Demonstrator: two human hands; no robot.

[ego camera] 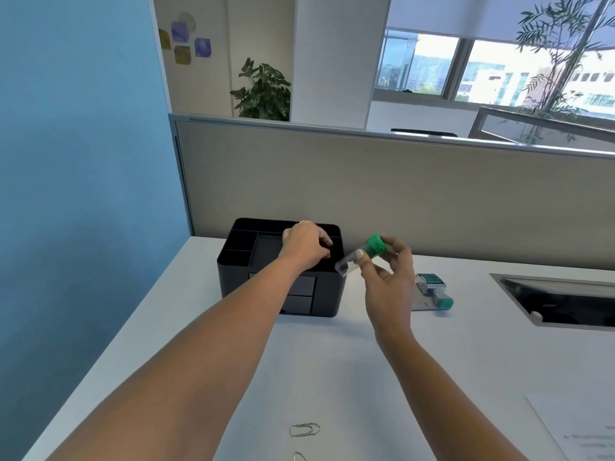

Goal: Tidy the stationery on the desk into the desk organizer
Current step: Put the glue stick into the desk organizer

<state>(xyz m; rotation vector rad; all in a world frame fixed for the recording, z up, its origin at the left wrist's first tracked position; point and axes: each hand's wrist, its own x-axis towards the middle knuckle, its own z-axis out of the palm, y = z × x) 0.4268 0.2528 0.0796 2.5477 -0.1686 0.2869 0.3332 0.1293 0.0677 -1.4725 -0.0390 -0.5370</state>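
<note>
Right hand (387, 284) pinches the green-capped tube (366, 252), tilted, just beside the black organizer (327, 294).

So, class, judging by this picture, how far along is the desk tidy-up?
Done: nothing shows in the organizer compartments in view. In hand: the right hand holds a green-capped tube; the left hand curls over the organizer. Left: two paper clips and the green-grey stationery item.

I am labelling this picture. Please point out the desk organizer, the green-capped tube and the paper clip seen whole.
desk organizer (233, 281): head view, black front wall.
green-capped tube (376, 246): head view, green cap.
paper clip (304, 429): head view, its middle.
</note>
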